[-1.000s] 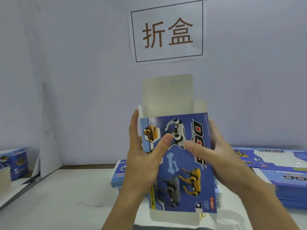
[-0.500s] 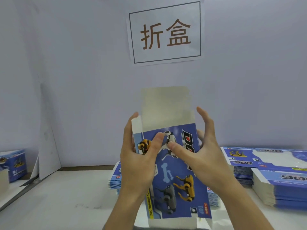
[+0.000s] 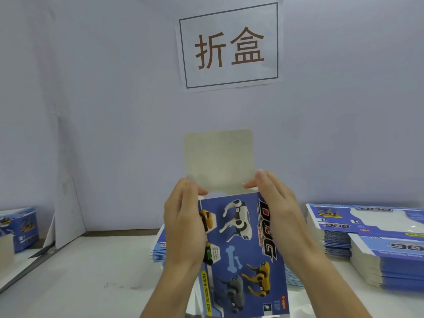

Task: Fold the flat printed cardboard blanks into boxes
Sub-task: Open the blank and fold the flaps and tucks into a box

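I hold a blue printed cardboard box [image 3: 238, 249], with robot dogs and "DOG" lettering, upright in front of me. Its plain grey top flap [image 3: 219, 159] stands straight up. My left hand [image 3: 183, 223] grips the box's left side, fingertips at the small left flap near the top. On the right side my right hand [image 3: 277, 212] holds the box, its fingertips pressing the small right flap inward at the top edge. The box's lower end runs out of view at the bottom.
Stacks of flat blue blanks [image 3: 367, 228] lie on the white table at right, another stack [image 3: 158, 249] behind the box. A folded box [image 3: 20, 228] stands at far left. A paper sign [image 3: 229, 47] hangs on the wall.
Both hands slid up from the box's front to its top corners, thumbs leaving the printed face. The fingertips now reach the small side flaps, and the box sits lower in view.
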Motion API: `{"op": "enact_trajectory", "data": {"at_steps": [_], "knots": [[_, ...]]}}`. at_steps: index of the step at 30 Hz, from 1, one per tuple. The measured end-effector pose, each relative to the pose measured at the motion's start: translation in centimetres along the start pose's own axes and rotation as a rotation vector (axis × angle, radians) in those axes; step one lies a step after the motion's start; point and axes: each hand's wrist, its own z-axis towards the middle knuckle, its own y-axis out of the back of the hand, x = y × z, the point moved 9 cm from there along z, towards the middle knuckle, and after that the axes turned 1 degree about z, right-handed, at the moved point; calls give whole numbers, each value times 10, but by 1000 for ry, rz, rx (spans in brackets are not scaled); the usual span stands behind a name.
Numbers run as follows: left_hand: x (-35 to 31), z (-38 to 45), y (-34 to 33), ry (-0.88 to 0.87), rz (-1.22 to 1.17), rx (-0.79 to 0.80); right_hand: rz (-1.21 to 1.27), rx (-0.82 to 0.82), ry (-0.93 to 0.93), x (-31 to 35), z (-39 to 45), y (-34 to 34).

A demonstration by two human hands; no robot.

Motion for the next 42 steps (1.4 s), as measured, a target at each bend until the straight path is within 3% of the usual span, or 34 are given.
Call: {"op": "enact_trajectory", "data": {"at_steps": [6,9,14,24,29,42], "knots": [[-3,2,1,28,-131,36,104,-21,-99,-10,-1,-3],[-10,3,0,-46,-89,58,111,-19,-80,-4,-2,-6],[-16,-2,-2,-73,-266,73,402,-59,-58,-10,-11,-1],[-15,-9,-9,-120,-42,209,331,33,-33,-8,-9,1],[-18,-8,-8,-102,-28,165,211,-44,46,0,-9,6],[-27,-5,-4,-209,24,124,240,-62,43,3,-6,-1]]}}
